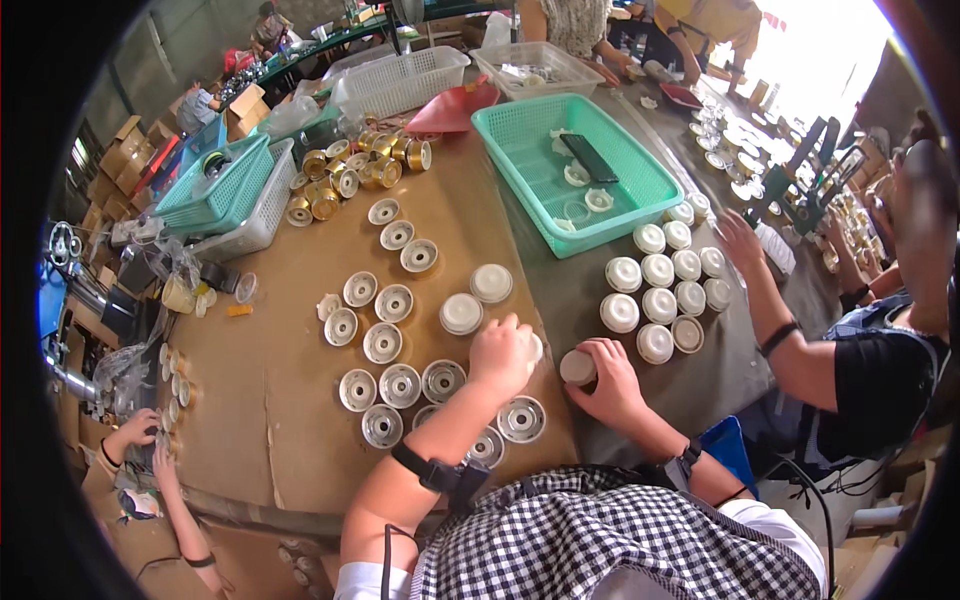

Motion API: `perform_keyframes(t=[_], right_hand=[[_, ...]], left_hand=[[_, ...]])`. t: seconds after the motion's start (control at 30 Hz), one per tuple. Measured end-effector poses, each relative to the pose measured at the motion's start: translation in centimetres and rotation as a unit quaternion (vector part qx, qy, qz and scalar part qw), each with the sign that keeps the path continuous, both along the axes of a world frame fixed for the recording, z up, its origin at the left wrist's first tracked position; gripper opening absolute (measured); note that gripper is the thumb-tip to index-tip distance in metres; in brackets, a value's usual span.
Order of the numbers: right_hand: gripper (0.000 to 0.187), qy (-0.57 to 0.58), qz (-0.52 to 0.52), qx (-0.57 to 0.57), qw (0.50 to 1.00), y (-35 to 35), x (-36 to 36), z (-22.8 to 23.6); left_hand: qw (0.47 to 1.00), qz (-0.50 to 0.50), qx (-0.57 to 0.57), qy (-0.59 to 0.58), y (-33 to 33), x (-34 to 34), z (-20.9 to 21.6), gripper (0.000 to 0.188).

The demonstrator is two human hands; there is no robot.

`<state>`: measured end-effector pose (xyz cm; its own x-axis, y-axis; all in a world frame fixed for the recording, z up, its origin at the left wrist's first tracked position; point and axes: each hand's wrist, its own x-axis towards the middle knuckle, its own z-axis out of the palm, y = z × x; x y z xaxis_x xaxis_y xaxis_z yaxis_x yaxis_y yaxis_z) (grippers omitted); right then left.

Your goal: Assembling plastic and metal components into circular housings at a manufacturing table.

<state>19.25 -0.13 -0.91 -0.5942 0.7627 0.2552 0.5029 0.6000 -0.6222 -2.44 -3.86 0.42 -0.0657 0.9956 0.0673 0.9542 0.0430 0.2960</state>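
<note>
My left hand point(505, 355) is closed over the brown board, and a sliver of a white piece point(538, 348) shows at its right side; most of that piece is hidden by the fingers. With thumb and fingers, my right hand point(612, 384) grips a white round cap point(577, 368) on the dark tabletop. Just beyond my left hand lie two white round caps point(461, 313). Several silver metal cups with a central hole point(382, 342) stand in loose rows to the left, some partly behind my left forearm. To the right, several white capped round pieces point(658, 306) stand grouped.
A green basket point(520, 215) holding a dark phone point(589, 158) stands ahead. Gold-coloured cups point(345, 182) pile up behind the silver ones, near a red scoop point(455, 108). A co-worker's hand point(740, 243) reaches beside the white pieces; another person's hands point(140, 428) work at left.
</note>
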Motion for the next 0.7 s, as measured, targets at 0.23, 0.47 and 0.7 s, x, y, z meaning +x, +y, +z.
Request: perform_keyframes(t=[0.23, 0.47, 0.7], right_hand=[[0.058, 0.021, 0.032, -0.044, 0.998, -0.9, 0.9, 2.6], [0.06, 0.008, 0.165, -0.002, 0.986, -5.3, -3.3, 3.7], [0.059, -0.043, 0.114, 0.006, 0.993, -5.4, -2.0, 2.8]], left_hand=[[0.957, 0.011, 0.173, -0.231, -4.3, -3.4, 7.4, 0.049], [0.983, -0.008, 0.107, -0.148, -9.1, -3.0, 6.4, 0.048], [0.987, -0.019, 0.14, -0.081, -7.4, -1.8, 2.9, 0.047]])
